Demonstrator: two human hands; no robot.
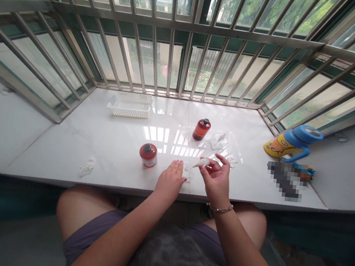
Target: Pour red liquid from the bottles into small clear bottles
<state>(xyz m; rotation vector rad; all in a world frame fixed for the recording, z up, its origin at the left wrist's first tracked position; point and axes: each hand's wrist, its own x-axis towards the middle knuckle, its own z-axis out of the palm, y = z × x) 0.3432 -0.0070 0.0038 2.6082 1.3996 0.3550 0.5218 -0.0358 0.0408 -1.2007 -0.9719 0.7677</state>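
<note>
Right hand (219, 177) pinches a small nozzle bottle (205, 162), aimed toward the clear piece (191, 174) just right of the left hand (170, 177), which lies outstretched; advise a low, steady aim

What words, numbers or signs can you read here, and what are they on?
None can be read for sure.
Near red bottle: its pale label has marks too small and blurred to read.
Far red bottle: no readable text.
Yellow-and-blue flask: a cartoon picture, no readable words.
Small whitish piece in the right hand: no readable writing.
Pixelated patch: any writing there is hidden.
</note>
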